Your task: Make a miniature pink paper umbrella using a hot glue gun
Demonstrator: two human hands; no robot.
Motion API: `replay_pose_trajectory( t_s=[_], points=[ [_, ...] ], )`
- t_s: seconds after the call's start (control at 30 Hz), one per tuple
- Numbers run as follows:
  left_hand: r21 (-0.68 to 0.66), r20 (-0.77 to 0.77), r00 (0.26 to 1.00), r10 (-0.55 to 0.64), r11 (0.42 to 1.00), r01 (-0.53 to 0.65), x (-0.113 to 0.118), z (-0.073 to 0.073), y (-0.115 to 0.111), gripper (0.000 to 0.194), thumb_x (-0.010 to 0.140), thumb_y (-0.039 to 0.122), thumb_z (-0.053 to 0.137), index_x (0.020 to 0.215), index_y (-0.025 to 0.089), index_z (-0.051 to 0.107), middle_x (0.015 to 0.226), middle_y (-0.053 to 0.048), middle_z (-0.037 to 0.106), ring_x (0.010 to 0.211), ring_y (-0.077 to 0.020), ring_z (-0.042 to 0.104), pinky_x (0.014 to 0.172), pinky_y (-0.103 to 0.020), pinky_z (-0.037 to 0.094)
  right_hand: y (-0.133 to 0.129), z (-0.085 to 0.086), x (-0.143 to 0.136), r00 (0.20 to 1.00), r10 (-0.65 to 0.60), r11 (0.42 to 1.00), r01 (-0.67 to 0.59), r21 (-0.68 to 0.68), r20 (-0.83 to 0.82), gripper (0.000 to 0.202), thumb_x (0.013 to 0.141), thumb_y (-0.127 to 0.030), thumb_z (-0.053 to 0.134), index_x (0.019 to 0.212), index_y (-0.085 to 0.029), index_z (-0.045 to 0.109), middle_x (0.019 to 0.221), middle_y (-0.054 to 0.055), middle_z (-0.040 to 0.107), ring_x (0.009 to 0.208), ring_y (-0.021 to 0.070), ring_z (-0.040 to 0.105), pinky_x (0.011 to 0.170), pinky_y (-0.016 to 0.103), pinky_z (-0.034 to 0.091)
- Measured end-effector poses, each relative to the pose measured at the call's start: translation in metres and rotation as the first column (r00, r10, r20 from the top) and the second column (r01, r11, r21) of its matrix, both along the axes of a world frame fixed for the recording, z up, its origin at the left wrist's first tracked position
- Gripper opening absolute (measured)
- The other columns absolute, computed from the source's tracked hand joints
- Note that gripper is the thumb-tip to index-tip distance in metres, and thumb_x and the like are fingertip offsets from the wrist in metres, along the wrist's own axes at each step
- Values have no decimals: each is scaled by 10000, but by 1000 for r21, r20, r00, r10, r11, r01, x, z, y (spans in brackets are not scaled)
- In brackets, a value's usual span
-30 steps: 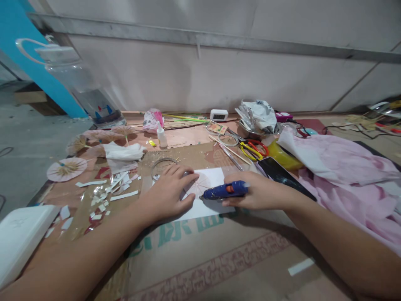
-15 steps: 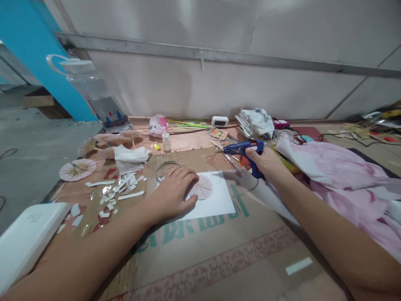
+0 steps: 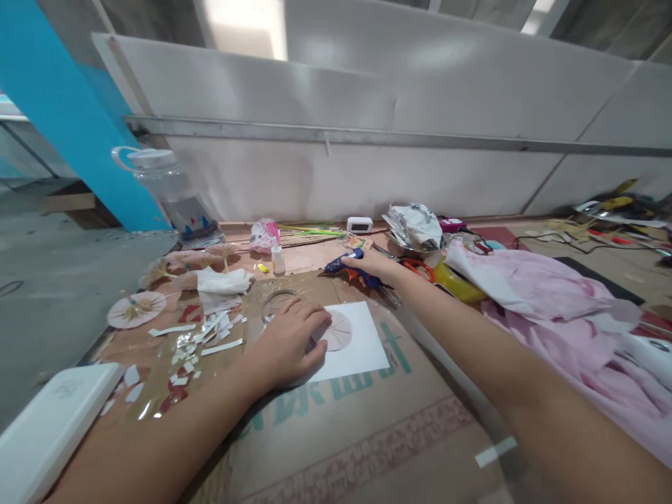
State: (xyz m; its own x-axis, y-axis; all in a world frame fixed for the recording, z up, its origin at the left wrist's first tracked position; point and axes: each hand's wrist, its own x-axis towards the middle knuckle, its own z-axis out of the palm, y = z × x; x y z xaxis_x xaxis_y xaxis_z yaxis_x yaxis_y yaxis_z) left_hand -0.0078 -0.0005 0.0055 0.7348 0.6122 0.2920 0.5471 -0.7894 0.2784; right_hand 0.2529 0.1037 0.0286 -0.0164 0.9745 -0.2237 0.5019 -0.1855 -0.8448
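Observation:
My right hand (image 3: 372, 266) is wrapped round a blue hot glue gun (image 3: 336, 264). Its nozzle points left, low over the far part of the cardboard (image 3: 336, 448). My left hand (image 3: 297, 339) rests over the left part of a white paper sheet (image 3: 370, 350), palm down, thumb apart from the curved fingers. Beside its fingertips lies a pale round disc (image 3: 341, 329) with thin sticks fanning out from the middle. Just beyond that hand, partly covered by it, is a ring-shaped roll (image 3: 269, 306). What lies under the palm is hidden.
Paper scraps (image 3: 220, 329), a white tissue (image 3: 223, 287) and stick-ribbed discs (image 3: 136, 309) lie left. A small glue bottle (image 3: 278, 259), a water bottle (image 3: 183, 199) and a digital timer (image 3: 360, 225) stand behind. Pink cloth (image 3: 546, 280) and a yellow bowl (image 3: 459, 280) are right.
My right hand has carried the glue gun left and down toward the cardboard. My left hand stays on the paper. The view has tilted upward, showing more of the wall.

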Motion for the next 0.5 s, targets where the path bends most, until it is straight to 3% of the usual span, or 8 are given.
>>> replay_pose_trajectory(
  t_s=[0.1,0.17,0.23,0.33,0.5],
  points=[
    [40,48,999,21,999,-23,-5,6,7,303,922,217,500,1165,177,676,1198,-107,705,1116,-262,629,1101,-505,421,4,4,3,999,27,999,-26,-44,20,359,858,-501,752,836,-180,592,614,12,663,492,139,606,473,245,497],
    [62,87,989,118,990,-124,-14,13,20,290,934,216,478,1089,175,721,1152,-116,716,1084,-278,639,983,-472,498,3,9,7,998,26,999,-23,-45,59,279,908,-435,702,858,-176,613,659,29,692,552,150,642,512,253,517],
    [77,99,965,245,964,-253,-27,19,36,289,926,219,489,1043,181,750,1111,-124,721,1063,-292,646,967,-477,505,2,15,11,991,19,1000,-15,-27,129,229,913,-384,694,838,-176,636,649,17,688,566,146,636,531,249,519],
    [72,-24,931,364,930,-362,-47,28,58,301,922,253,510,1057,181,770,1091,-131,742,1055,-318,654,962,-491,501,-1,24,17,962,23,1000,-23,-3,270,238,871,-369,739,756,-172,670,572,2,648,545,144,605,527,245,503],
    [82,-235,902,362,932,-352,-46,39,69,342,960,314,499,1084,178,787,1073,-130,756,1019,-290,673,906,-408,495,-8,30,18,864,39,996,-73,48,501,253,838,-370,763,695,-166,721,590,50,684,602,199,652,617,291,493]
  ],
)
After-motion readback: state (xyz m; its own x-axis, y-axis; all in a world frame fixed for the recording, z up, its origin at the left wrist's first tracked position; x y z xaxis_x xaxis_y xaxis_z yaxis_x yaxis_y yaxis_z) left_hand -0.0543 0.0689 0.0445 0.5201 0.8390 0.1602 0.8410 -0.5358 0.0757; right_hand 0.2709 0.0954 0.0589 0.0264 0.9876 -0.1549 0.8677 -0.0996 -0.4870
